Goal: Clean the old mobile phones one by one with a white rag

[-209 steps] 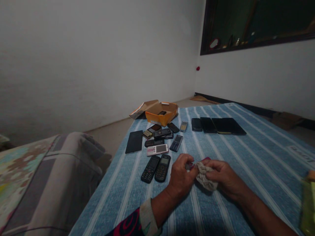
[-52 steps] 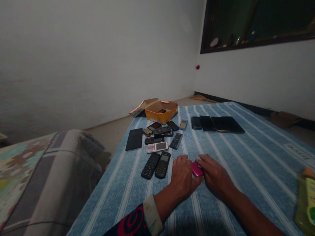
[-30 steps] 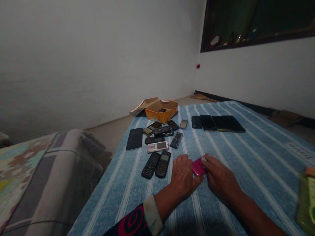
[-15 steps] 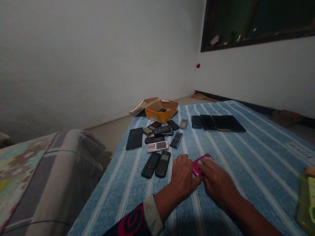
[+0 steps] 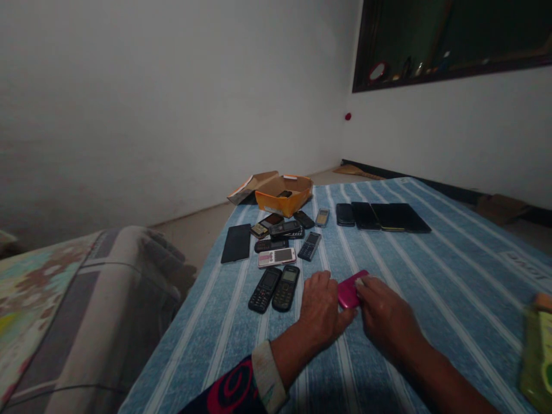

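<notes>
A glossy pink phone [image 5: 348, 293] lies on the striped bed cover between my hands. My left hand [image 5: 319, 305] grips its left side, fingers curled and thumb near the lower edge. Closed at the phone's right side, my right hand [image 5: 388, 313] pinches a small white scrap against its surface; whether that is tissue or cloth I cannot tell. Left of my left hand, two black keypad phones [image 5: 276, 290] lie side by side. Beyond them are a pink-and-white phone [image 5: 276, 257], a grey keypad phone [image 5: 309, 246] and several other phones [image 5: 284, 228].
An orange cardboard box [image 5: 282, 203] stands open at the back with a dark phone inside. A black tablet [image 5: 236, 244] lies at the left, and several dark flat devices [image 5: 383, 217] form a row at the back right. A yellow-green package [image 5: 537, 356] sits at the right edge.
My right hand has slid slightly right across the pink phone, uncovering more of its surface. Less of the white scrap shows now. My left hand stays in place.
</notes>
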Motion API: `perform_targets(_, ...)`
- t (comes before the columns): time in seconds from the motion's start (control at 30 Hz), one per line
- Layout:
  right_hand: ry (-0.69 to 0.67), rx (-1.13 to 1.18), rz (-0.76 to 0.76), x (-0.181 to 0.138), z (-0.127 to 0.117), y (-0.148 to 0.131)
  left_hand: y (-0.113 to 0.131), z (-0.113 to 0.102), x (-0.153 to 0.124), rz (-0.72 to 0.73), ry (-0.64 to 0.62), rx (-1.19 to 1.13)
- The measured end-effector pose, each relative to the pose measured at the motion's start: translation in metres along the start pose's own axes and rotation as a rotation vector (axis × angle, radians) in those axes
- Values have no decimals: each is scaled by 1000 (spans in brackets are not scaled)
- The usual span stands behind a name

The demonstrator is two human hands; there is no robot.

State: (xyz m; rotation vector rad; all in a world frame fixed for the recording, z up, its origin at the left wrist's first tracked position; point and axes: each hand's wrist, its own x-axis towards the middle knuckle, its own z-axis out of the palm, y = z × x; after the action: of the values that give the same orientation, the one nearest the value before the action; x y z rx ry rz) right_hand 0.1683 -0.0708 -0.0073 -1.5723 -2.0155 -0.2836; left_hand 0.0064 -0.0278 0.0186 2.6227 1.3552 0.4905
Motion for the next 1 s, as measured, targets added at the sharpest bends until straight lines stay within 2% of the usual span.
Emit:
perform_targets(0.13, -33, 29, -46, -2, 1, -8, 1, 0, 0, -1, 11, 10)
perform_targets(0.33, 6, 95, -132, -7, 4, -21, 0, -2, 0, 9, -20, 27)
perform_targets(0.57, 17, 116, -131, -5, 0, -23, 0, -3, 0, 5, -15, 22)
perform_targets(0.87, -96, 73, 27, 1, -11, -13, 0, 0, 0, 24, 32, 11)
perform_targets(1.0, -141, 14, 128, 6, -17, -2, 0, -1, 0, 26, 4, 13)
